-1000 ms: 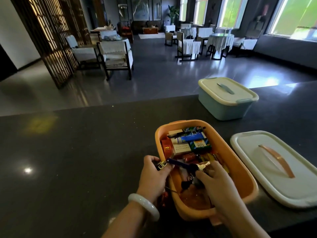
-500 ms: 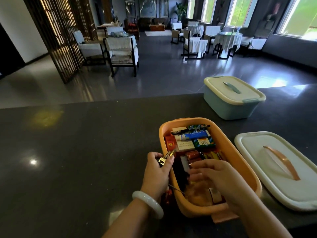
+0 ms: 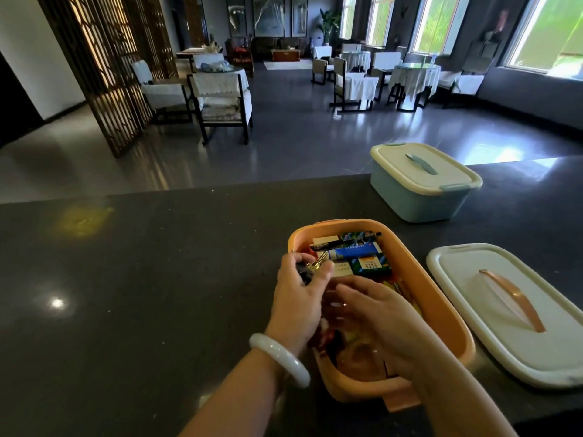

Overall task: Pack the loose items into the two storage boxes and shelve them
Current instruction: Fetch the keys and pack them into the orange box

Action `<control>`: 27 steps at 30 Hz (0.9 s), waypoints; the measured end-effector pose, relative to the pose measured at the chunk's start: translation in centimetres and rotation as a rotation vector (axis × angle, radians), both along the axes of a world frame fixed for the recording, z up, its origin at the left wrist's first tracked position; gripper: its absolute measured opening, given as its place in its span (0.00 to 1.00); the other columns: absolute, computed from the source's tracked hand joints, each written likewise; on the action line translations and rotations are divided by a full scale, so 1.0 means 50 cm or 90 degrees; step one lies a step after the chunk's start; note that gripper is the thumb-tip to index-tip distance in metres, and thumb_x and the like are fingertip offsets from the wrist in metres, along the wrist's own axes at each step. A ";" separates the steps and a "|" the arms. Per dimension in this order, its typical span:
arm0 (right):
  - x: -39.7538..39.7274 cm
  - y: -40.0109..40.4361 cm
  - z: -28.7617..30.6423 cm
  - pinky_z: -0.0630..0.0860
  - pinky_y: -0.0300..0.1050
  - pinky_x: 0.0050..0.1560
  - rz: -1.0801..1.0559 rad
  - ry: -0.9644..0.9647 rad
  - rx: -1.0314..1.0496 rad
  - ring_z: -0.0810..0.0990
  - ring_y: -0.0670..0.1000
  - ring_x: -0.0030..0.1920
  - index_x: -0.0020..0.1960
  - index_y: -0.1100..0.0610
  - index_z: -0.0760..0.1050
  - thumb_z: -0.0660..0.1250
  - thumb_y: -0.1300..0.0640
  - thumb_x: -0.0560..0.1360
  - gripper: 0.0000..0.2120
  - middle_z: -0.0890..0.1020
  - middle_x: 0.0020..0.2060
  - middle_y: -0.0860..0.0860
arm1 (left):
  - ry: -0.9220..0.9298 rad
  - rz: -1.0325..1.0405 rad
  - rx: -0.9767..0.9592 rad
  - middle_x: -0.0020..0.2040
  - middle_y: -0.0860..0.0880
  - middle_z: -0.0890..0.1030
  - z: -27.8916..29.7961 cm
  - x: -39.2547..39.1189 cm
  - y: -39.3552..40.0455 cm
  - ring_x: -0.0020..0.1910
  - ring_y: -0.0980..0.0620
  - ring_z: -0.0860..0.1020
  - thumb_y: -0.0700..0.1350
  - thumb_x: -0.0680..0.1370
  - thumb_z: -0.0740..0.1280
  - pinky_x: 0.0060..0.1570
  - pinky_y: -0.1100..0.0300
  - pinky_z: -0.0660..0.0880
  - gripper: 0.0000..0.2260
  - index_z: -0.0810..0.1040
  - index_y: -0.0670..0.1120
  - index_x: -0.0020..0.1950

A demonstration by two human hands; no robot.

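Behind dark speckled counter (image 3: 126, 294), dining room: draped chairs (image 3: 220, 99), lattice screen (image 3: 104, 67).

Your orange box (image 3: 441, 307) sits open and full; its lid (image 3: 517, 313) lies right, the shut blue box (image 3: 422, 192) behind.

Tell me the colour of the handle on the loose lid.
Copper-orange handle, on a white lid; head view.

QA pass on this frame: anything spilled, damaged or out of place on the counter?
Nothing stands out. The orange box is open, its lid flat beside it. The blue box is closed. The left hand holds keys over the orange box.
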State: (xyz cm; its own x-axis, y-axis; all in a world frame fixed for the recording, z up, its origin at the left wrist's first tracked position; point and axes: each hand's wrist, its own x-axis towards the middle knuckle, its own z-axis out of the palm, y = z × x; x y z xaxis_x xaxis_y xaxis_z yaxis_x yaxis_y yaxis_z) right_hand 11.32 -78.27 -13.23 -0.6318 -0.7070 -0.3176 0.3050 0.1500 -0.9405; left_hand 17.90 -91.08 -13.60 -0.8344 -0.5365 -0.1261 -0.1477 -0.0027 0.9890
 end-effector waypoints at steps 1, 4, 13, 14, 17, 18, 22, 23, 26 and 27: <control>0.002 -0.003 0.003 0.81 0.46 0.48 -0.003 -0.008 -0.011 0.84 0.49 0.51 0.58 0.46 0.77 0.65 0.51 0.74 0.13 0.85 0.50 0.48 | -0.003 -0.011 0.022 0.65 0.47 0.73 0.007 -0.005 0.003 0.58 0.49 0.77 0.56 0.78 0.64 0.55 0.51 0.78 0.14 0.68 0.55 0.60; 0.003 -0.015 0.000 0.81 0.46 0.52 -0.005 0.089 0.039 0.83 0.44 0.50 0.57 0.39 0.73 0.67 0.46 0.71 0.15 0.84 0.49 0.43 | -0.011 -0.026 0.099 0.66 0.47 0.72 0.018 -0.010 0.012 0.59 0.48 0.77 0.53 0.80 0.63 0.54 0.51 0.79 0.12 0.69 0.55 0.62; -0.005 -0.002 -0.017 0.81 0.52 0.51 -0.106 0.112 0.080 0.85 0.49 0.47 0.60 0.49 0.76 0.66 0.58 0.77 0.13 0.85 0.48 0.47 | 0.001 -0.078 0.164 0.59 0.54 0.78 0.008 0.004 -0.007 0.51 0.58 0.81 0.47 0.83 0.57 0.47 0.61 0.77 0.13 0.76 0.58 0.63; -0.008 0.001 -0.019 0.82 0.53 0.50 -0.124 0.088 0.076 0.85 0.51 0.46 0.59 0.51 0.76 0.65 0.60 0.77 0.12 0.85 0.47 0.49 | 0.002 -0.082 0.150 0.59 0.54 0.78 0.007 0.005 -0.015 0.51 0.59 0.81 0.46 0.83 0.56 0.46 0.63 0.77 0.14 0.76 0.57 0.63; -0.012 0.000 -0.023 0.82 0.51 0.48 -0.150 0.009 0.046 0.85 0.53 0.45 0.56 0.56 0.78 0.62 0.64 0.78 0.10 0.86 0.45 0.53 | -0.002 -0.093 0.129 0.60 0.53 0.79 -0.003 0.014 -0.035 0.53 0.60 0.81 0.38 0.83 0.55 0.47 0.64 0.78 0.17 0.77 0.54 0.62; -0.012 -0.002 -0.024 0.81 0.51 0.47 -0.143 -0.021 0.027 0.85 0.54 0.46 0.56 0.57 0.78 0.61 0.64 0.78 0.10 0.86 0.46 0.54 | -0.009 -0.100 0.120 0.61 0.53 0.79 -0.007 0.016 -0.037 0.55 0.60 0.80 0.36 0.82 0.55 0.50 0.62 0.78 0.18 0.76 0.53 0.63; -0.011 -0.016 -0.026 0.81 0.49 0.47 -0.065 -0.047 -0.014 0.85 0.53 0.49 0.59 0.52 0.75 0.67 0.63 0.75 0.14 0.85 0.48 0.53 | -0.037 -0.118 0.069 0.62 0.55 0.78 -0.013 0.018 -0.033 0.57 0.61 0.78 0.35 0.82 0.56 0.51 0.64 0.77 0.19 0.73 0.53 0.66; -0.010 -0.020 -0.030 0.81 0.50 0.49 -0.061 -0.005 0.019 0.85 0.52 0.49 0.60 0.50 0.74 0.69 0.61 0.74 0.16 0.85 0.48 0.52 | -0.040 -0.116 0.071 0.61 0.54 0.78 -0.011 0.017 -0.033 0.56 0.61 0.79 0.35 0.82 0.55 0.50 0.64 0.78 0.18 0.74 0.53 0.65; -0.006 -0.039 -0.039 0.81 0.52 0.52 -0.112 0.123 0.157 0.83 0.50 0.50 0.57 0.47 0.71 0.74 0.55 0.70 0.19 0.83 0.50 0.48 | -0.051 -0.112 0.128 0.63 0.51 0.77 -0.010 0.014 -0.031 0.60 0.54 0.78 0.36 0.82 0.55 0.57 0.57 0.78 0.18 0.76 0.51 0.65; -0.005 -0.044 -0.039 0.81 0.51 0.52 -0.124 0.157 0.194 0.82 0.49 0.50 0.56 0.47 0.70 0.75 0.53 0.69 0.19 0.81 0.50 0.46 | -0.052 -0.113 0.147 0.64 0.50 0.76 -0.011 0.015 -0.030 0.62 0.52 0.77 0.36 0.82 0.55 0.60 0.52 0.76 0.17 0.75 0.50 0.65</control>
State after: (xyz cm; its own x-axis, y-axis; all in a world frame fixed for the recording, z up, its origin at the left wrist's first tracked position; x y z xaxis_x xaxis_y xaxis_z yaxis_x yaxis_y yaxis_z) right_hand 11.09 -80.45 -15.19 -0.8274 -0.4639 -0.3167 0.1274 0.3941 -0.9102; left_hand 18.63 -92.56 -14.14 -0.8950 -0.3322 -0.2976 -0.2443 -0.1930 0.9503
